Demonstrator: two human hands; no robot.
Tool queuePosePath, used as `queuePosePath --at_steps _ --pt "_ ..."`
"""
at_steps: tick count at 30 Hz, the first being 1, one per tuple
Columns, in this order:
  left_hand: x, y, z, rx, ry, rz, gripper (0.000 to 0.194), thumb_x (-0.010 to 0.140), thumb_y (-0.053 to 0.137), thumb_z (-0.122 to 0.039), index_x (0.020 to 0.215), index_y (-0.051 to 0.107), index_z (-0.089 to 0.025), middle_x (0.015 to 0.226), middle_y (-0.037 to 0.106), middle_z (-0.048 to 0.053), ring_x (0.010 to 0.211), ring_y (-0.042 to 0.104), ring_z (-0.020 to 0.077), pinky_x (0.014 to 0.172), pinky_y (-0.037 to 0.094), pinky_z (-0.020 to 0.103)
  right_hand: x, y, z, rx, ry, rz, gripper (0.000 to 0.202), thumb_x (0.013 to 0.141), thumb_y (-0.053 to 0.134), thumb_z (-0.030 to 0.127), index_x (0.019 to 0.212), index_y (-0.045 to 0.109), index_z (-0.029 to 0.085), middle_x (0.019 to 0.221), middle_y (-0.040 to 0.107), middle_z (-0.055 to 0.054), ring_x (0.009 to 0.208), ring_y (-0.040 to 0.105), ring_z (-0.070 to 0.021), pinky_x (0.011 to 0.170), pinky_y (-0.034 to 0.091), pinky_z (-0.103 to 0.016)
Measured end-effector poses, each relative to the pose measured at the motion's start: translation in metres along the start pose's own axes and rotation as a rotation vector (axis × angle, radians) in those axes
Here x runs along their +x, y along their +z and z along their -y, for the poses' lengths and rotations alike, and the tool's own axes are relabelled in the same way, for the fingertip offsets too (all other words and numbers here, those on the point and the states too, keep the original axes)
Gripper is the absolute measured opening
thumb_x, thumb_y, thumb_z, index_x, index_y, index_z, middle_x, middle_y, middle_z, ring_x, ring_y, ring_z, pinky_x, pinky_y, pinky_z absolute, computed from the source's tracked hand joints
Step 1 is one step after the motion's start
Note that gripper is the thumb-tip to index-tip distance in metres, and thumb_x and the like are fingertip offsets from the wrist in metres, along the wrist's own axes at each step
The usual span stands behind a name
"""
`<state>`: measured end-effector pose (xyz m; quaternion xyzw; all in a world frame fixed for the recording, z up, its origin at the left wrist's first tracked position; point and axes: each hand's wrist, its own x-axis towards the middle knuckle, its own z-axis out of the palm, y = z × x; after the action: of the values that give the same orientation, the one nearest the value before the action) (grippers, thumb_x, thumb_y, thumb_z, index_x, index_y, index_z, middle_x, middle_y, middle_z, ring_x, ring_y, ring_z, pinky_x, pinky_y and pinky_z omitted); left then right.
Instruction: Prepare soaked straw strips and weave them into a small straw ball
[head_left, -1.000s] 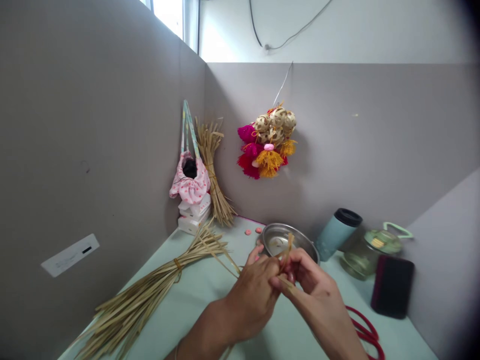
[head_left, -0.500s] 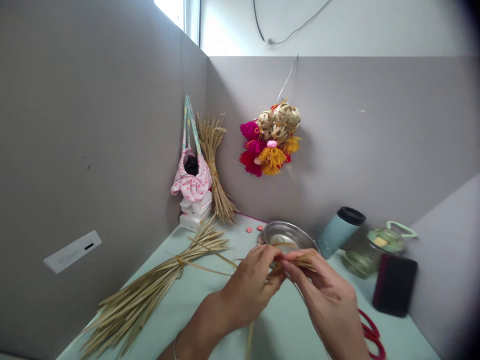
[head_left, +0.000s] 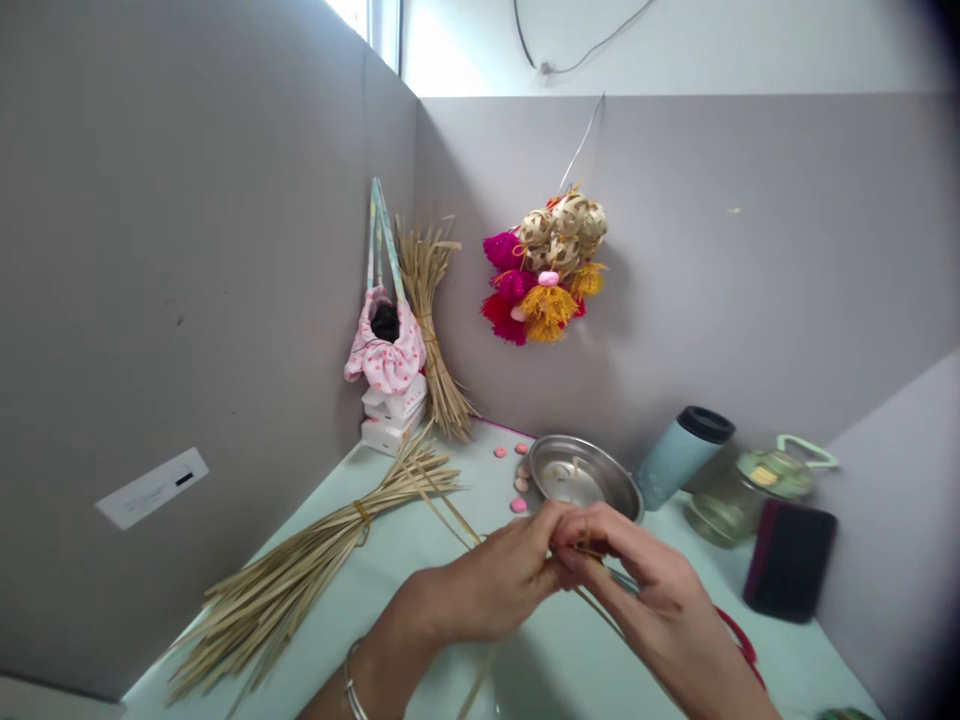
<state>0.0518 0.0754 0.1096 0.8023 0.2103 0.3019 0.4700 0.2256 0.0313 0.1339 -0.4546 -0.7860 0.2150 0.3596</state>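
Note:
My left hand [head_left: 502, 580] and my right hand [head_left: 645, 590] meet over the table, just in front of a steel bowl [head_left: 630, 490]. Between their pinched fingertips are thin straw strips [head_left: 596, 605], mostly covered by the fingers. Loose strip ends stick out to the left and trail down below the hands. A tied bundle of straw strips [head_left: 300, 570] lies on the table left of my left hand. Red-handled scissors [head_left: 739, 635] are partly hidden behind my right hand.
Pink and red discs [head_left: 518, 505] lie left of the bowl. A blue tumbler [head_left: 679, 460], a green jug [head_left: 724, 510] and a dark phone [head_left: 791, 560] stand at right. Woven balls with tassels [head_left: 555, 265] hang on the wall; boxes [head_left: 390, 425] and another straw bundle [head_left: 431, 330] fill the corner.
My hands have drawn closer together and turned, hiding more of the straw between them. More of the bowl and the discs shows, and less of the scissors. The view has shifted slightly.

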Motion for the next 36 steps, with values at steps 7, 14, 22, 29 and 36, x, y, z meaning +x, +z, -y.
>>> queuePosePath --at_steps 7,14,22,29,36 --pt "0.001 0.0 0.011 -0.184 0.025 0.08 0.028 0.094 0.052 -0.028 0.121 0.047 -0.019 0.108 0.061 0.007 0.099 0.061 0.0186 0.091 0.05 0.033 0.001 -0.001 0.004 0.001 0.02 0.118 0.008 0.095 0.058 0.021 0.088 0.057 0.025 0.083 0.059 0.003 0.073 0.055 -0.0127 0.068 0.044 -0.023" --pt "0.001 0.003 0.018 -0.257 -0.026 0.098 0.045 0.089 0.06 -0.025 0.13 0.043 -0.022 0.106 0.06 0.004 0.096 0.059 0.0187 0.088 0.049 0.035 0.001 0.001 0.004 0.012 0.034 0.132 0.01 0.097 0.055 0.022 0.088 0.059 0.025 0.088 0.062 0.003 0.079 0.058 -0.0123 0.072 0.044 -0.021" --pt "-0.001 -0.007 0.004 -0.26 -0.11 0.094 0.051 0.088 0.059 -0.022 0.137 0.044 -0.025 0.11 0.059 0.005 0.096 0.058 0.0204 0.087 0.047 0.037 0.002 0.003 0.0 0.146 0.175 0.021 0.016 0.097 0.055 0.033 0.086 0.063 0.024 0.081 0.063 0.002 0.075 0.058 -0.0144 0.067 0.046 -0.024" --pt "-0.007 -0.019 0.003 -0.322 -0.012 -0.024 0.052 0.102 0.04 -0.038 0.151 0.027 -0.027 0.118 0.057 0.009 0.11 0.055 0.0205 0.099 0.041 0.038 0.002 0.002 -0.003 0.196 0.27 -0.061 0.018 0.091 0.061 0.041 0.088 0.065 0.024 0.073 0.059 0.002 0.067 0.053 -0.0145 0.058 0.043 -0.024" --pt "-0.002 -0.007 0.003 -0.394 0.063 -0.383 0.047 0.103 0.036 -0.042 0.146 0.034 -0.024 0.123 0.056 0.01 0.123 0.049 0.0203 0.114 0.03 0.04 0.003 0.01 0.003 0.161 0.263 0.008 0.021 0.093 0.059 0.038 0.079 0.06 0.022 0.073 0.057 0.001 0.067 0.052 -0.0145 0.061 0.043 -0.026"
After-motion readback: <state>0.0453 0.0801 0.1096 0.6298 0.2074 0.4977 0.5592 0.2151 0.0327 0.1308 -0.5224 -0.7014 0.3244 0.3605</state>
